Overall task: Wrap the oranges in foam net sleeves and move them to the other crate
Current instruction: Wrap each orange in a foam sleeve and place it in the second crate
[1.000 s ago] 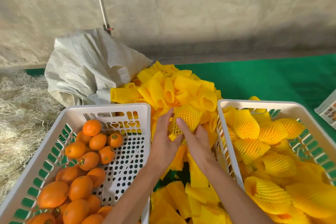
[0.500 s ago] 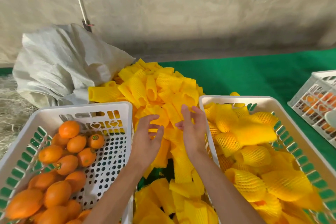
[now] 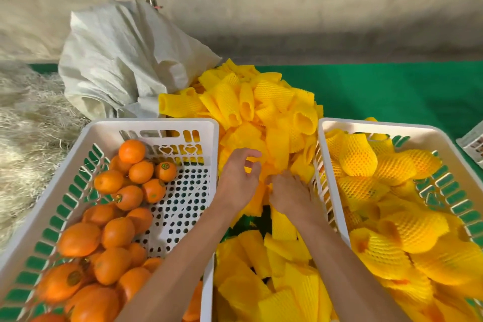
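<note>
Sleeve pile point(image 3: 261, 107) fills gap between left crate point(image 3: 211, 165) and right crate point(image 3: 320, 165).

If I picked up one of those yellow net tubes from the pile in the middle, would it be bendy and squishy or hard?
Probably bendy and squishy: the foam net sleeves lie bent and flattened in the heap. Probably very light too, since they pile up loosely without sagging. They likely stretch, because those in the right crate bulge round wrapped oranges.

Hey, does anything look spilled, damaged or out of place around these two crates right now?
Nothing looks damaged. The loose foam net sleeves lie in an untidy heap between the left crate and the right crate, spilling toward the camera, where both hands reach into them.
</note>
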`<action>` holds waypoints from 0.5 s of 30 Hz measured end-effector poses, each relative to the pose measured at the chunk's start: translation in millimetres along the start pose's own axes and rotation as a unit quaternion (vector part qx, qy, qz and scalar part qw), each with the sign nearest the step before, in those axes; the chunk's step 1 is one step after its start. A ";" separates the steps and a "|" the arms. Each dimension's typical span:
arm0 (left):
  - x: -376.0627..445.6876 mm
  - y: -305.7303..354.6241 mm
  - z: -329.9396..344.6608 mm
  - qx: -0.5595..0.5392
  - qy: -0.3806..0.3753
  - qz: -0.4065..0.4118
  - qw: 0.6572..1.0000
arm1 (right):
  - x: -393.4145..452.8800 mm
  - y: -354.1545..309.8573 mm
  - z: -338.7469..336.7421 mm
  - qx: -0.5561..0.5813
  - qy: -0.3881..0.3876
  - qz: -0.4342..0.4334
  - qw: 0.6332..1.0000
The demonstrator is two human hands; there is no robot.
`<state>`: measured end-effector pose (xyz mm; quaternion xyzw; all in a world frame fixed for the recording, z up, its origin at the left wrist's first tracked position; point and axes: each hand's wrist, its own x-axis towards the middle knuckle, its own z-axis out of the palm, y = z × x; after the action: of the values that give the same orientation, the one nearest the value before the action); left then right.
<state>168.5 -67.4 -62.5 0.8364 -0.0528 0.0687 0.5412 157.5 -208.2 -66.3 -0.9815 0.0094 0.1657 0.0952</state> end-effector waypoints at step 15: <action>2.3 9.1 -0.4 -0.135 -0.084 -0.106 0.982 | 6.2 -7.2 -26.8 0.544 0.229 -0.025 0.807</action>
<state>169.3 -70.8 -53.7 0.7595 -0.0181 -0.0666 0.6468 172.4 -206.1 -42.1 -0.7787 0.0946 -0.0982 0.6124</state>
